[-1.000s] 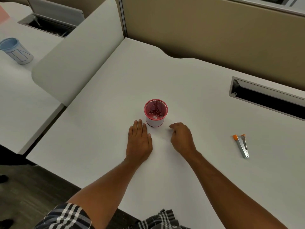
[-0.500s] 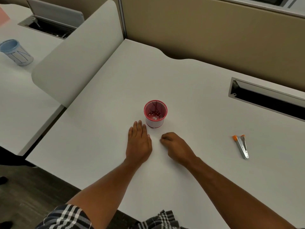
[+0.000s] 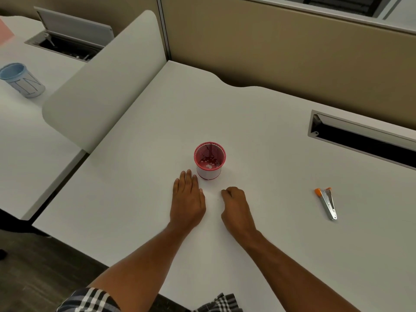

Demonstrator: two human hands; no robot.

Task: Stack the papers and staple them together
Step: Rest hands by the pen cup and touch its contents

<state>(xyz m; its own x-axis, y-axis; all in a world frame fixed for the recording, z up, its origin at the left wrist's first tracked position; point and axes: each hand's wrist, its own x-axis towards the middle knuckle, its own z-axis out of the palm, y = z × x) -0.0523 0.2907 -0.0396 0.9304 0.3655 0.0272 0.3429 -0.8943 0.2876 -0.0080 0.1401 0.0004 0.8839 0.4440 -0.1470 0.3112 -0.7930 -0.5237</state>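
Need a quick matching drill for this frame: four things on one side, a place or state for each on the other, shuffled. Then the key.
Things
1. stapler
2. red mesh cup
3. left hand
4. right hand

Places or states
A. flat on the desk, fingers straight
B. upright, just beyond the left hand's fingertips
C. lying on the desk to the right, away from both hands
D. fingers curled under, holding nothing that shows

Pairs: 1-C, 2-B, 3-A, 4-D
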